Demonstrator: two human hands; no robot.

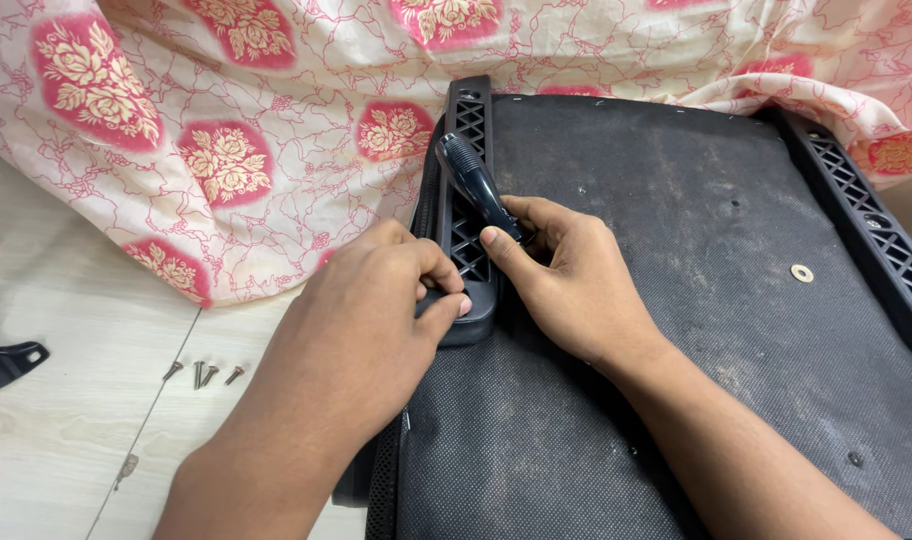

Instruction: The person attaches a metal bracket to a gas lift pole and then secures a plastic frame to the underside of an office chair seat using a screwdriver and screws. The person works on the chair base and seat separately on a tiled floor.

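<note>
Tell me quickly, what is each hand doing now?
Left hand: closed, pinching the end of the black plastic rail.
Right hand: closed on the black screwdriver handle.

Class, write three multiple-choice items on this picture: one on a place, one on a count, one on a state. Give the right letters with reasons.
1. Where do the small metal screws lie?
A. on the pale wooden floor, left of the hands
B. on the dark fabric panel
C. on the floral cloth

2. How many screws lie there?
A. one
B. four
C. nine

3. What is the right hand doing?
A. resting flat and empty
B. gripping the glossy black tool handle
C. lifting the cloth

Key: 1 A, they sit on the floor boards; 2 B, four can be counted; 3 B, its fingers close round the handle over the black lattice plastic bracket.
</note>
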